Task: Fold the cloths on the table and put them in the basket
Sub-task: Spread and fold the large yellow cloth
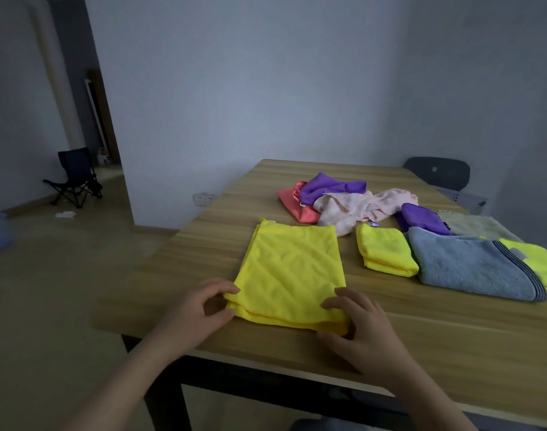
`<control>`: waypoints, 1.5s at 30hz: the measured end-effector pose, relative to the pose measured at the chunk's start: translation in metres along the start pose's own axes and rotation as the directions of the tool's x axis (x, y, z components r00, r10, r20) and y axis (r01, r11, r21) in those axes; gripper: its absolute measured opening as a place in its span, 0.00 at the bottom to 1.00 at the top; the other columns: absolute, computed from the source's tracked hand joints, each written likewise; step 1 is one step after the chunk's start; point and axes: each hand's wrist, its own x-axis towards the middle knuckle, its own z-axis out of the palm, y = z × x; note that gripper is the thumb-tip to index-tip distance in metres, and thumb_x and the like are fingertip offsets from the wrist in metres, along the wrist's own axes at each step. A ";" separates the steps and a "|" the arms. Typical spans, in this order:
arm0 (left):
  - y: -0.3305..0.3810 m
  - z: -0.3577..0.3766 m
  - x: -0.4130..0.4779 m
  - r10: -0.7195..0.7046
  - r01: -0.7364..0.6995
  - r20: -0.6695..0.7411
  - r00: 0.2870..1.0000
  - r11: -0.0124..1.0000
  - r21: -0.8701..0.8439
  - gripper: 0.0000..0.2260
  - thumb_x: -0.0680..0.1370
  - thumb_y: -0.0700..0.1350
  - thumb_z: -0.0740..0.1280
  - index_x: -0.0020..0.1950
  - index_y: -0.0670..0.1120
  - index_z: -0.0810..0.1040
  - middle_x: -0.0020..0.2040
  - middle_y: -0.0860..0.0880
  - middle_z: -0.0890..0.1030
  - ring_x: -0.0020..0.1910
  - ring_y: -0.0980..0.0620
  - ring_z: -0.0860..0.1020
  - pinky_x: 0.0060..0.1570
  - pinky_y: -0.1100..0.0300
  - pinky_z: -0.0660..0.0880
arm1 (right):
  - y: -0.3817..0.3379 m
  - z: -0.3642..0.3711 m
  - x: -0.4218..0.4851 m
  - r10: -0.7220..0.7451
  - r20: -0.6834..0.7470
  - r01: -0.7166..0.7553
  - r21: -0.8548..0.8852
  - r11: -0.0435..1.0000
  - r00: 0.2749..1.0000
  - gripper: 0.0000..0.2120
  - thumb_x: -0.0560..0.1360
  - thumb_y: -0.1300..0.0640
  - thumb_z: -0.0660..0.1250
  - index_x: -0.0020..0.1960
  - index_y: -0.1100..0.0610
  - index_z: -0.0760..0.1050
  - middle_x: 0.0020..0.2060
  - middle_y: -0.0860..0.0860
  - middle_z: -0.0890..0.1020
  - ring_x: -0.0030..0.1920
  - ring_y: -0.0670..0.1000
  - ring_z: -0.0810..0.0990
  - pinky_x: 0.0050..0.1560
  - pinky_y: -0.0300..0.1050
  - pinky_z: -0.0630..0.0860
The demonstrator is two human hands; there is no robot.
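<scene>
Left hand [200, 309] and right hand [357, 326] were pinched onto near corners of the yellow cloth [292, 269], whose layers could be skewed by uneven lifting.

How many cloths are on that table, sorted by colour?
Yellow: 3 – large yellow cloth, small folded yellow cloth, right-edge yellow cloth
Purple: 2 – rear purple cloth, nearer purple cloth
Coral: 1 – coral cloth
Pale pink: 1 – pink cloth, crumpled, maybe more
Blue-grey: 1 – blue towel
Beige: 1 – beige cloth
Total: 9
</scene>
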 end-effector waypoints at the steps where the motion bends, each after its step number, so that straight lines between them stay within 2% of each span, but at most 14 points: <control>1: 0.002 0.001 -0.002 0.025 -0.025 -0.015 1.000 0.999 0.030 0.28 0.72 0.36 0.71 0.45 0.74 0.75 0.52 0.73 0.75 0.53 0.75 0.72 0.50 0.82 0.64 | -0.001 0.000 -0.002 -0.004 -0.009 0.004 -0.015 1.000 1.000 0.15 0.73 0.46 0.67 0.56 0.37 0.67 0.60 0.35 0.61 0.66 0.43 0.60 0.66 0.42 0.60; 4: 0.007 0.006 0.000 0.001 0.000 -0.114 0.994 1.000 0.008 0.29 0.72 0.32 0.69 0.41 0.71 0.77 0.51 0.62 0.78 0.48 0.71 0.75 0.46 0.80 0.68 | -0.003 0.001 -0.002 0.006 -0.081 -0.005 0.002 1.000 0.997 0.11 0.74 0.53 0.66 0.51 0.39 0.68 0.58 0.37 0.67 0.61 0.45 0.65 0.58 0.39 0.62; 9: 0.017 0.014 0.003 -0.056 0.061 -0.177 0.983 0.998 0.026 0.15 0.74 0.36 0.69 0.42 0.59 0.78 0.44 0.51 0.79 0.42 0.60 0.76 0.37 0.76 0.70 | -0.004 0.003 -0.001 -0.007 -0.139 0.003 -0.032 0.999 0.990 0.10 0.74 0.55 0.65 0.50 0.41 0.71 0.57 0.40 0.72 0.54 0.44 0.66 0.54 0.38 0.64; 11: 0.020 0.017 0.003 -0.031 0.040 -0.157 0.987 0.998 0.056 0.13 0.73 0.38 0.71 0.43 0.58 0.78 0.41 0.52 0.78 0.39 0.60 0.76 0.36 0.75 0.69 | -0.003 0.003 0.000 -0.012 -0.152 0.007 -0.039 0.999 0.988 0.09 0.74 0.55 0.65 0.51 0.43 0.74 0.55 0.40 0.72 0.53 0.43 0.66 0.53 0.37 0.64; 14: 0.018 0.021 0.001 0.034 -0.017 -0.126 0.991 0.991 0.130 0.15 0.71 0.39 0.73 0.44 0.60 0.77 0.44 0.57 0.78 0.45 0.66 0.75 0.39 0.76 0.69 | 0.000 0.004 0.000 -0.014 -0.152 0.007 -0.045 0.999 0.988 0.09 0.74 0.56 0.65 0.50 0.43 0.74 0.52 0.38 0.71 0.52 0.43 0.66 0.52 0.37 0.64; 18: 0.012 0.020 -0.001 0.069 -0.045 -0.112 0.991 0.978 0.205 0.17 0.71 0.40 0.72 0.43 0.63 0.74 0.47 0.62 0.77 0.45 0.64 0.76 0.41 0.78 0.68 | 0.002 0.005 -0.001 -0.010 -0.168 0.004 -0.038 0.999 0.986 0.13 0.74 0.59 0.65 0.43 0.40 0.68 0.45 0.38 0.71 0.45 0.42 0.67 0.44 0.33 0.64; 21: 0.010 0.019 -0.002 0.098 -0.056 -0.166 0.981 0.970 0.238 0.19 0.72 0.38 0.71 0.41 0.63 0.72 0.44 0.63 0.77 0.45 0.71 0.74 0.41 0.79 0.67 | 0.001 0.004 -0.003 0.021 -0.206 -0.013 0.037 0.999 0.978 0.16 0.73 0.61 0.66 0.39 0.41 0.66 0.42 0.41 0.72 0.40 0.42 0.70 0.39 0.32 0.67; 24: 0.006 0.021 -0.002 0.160 -0.102 -0.216 0.963 0.962 0.254 0.22 0.70 0.33 0.71 0.39 0.63 0.73 0.41 0.61 0.79 0.47 0.72 0.73 0.42 0.79 0.67 | 0.002 0.003 -0.004 0.009 -0.249 0.016 0.099 0.995 0.969 0.17 0.70 0.65 0.68 0.37 0.43 0.67 0.46 0.44 0.76 0.42 0.44 0.72 0.41 0.36 0.69; 27: 0.002 0.020 -0.005 0.222 -0.161 -0.259 0.940 0.958 0.237 0.25 0.67 0.29 0.71 0.35 0.63 0.76 0.52 0.65 0.75 0.48 0.68 0.74 0.43 0.77 0.68 | 0.006 0.003 -0.006 0.002 -0.264 0.033 0.127 0.991 0.965 0.18 0.69 0.67 0.68 0.36 0.44 0.67 0.47 0.44 0.78 0.49 0.47 0.73 0.44 0.33 0.68; 29: 0.000 0.019 -0.005 0.250 -0.192 -0.263 0.932 0.955 0.227 0.29 0.67 0.29 0.71 0.39 0.67 0.78 0.51 0.64 0.76 0.48 0.66 0.75 0.44 0.76 0.69 | 0.007 0.003 -0.006 -0.003 -0.263 0.037 0.124 0.992 0.965 0.16 0.68 0.67 0.68 0.35 0.46 0.69 0.46 0.43 0.78 0.51 0.46 0.72 0.46 0.29 0.66; 31: -0.001 0.017 -0.005 0.281 -0.222 -0.244 0.928 0.945 0.242 0.28 0.66 0.31 0.70 0.40 0.69 0.77 0.49 0.62 0.77 0.47 0.65 0.75 0.44 0.77 0.68 | 0.007 0.003 -0.006 -0.005 -0.251 0.038 0.128 0.991 0.968 0.14 0.68 0.66 0.67 0.36 0.47 0.70 0.45 0.43 0.78 0.51 0.45 0.71 0.46 0.29 0.65; 36: -0.002 0.016 -0.005 0.295 -0.251 -0.116 0.949 0.922 0.294 0.12 0.63 0.51 0.63 0.36 0.70 0.75 0.44 0.60 0.77 0.46 0.63 0.73 0.43 0.74 0.67 | 0.003 0.001 -0.005 0.019 -0.164 -0.002 0.103 0.995 0.986 0.11 0.69 0.62 0.66 0.36 0.47 0.69 0.47 0.44 0.79 0.50 0.43 0.70 0.48 0.38 0.69; 42: -0.006 0.008 -0.004 0.315 -0.325 0.080 0.946 0.912 0.248 0.06 0.65 0.56 0.67 0.38 0.68 0.77 0.42 0.58 0.77 0.47 0.61 0.74 0.45 0.70 0.69 | 0.002 0.001 -0.003 0.016 -0.120 -0.015 0.007 1.000 0.993 0.07 0.66 0.49 0.64 0.38 0.42 0.66 0.42 0.40 0.76 0.49 0.44 0.68 0.48 0.41 0.67; 45: -0.010 0.003 -0.005 0.317 -0.335 0.110 0.942 0.908 0.253 0.07 0.64 0.61 0.69 0.41 0.67 0.78 0.44 0.59 0.78 0.48 0.60 0.74 0.46 0.68 0.71 | 0.004 -0.001 -0.005 -0.018 -0.120 0.016 -0.018 1.000 0.993 0.13 0.70 0.55 0.67 0.38 0.41 0.66 0.38 0.40 0.73 0.46 0.42 0.67 0.45 0.35 0.65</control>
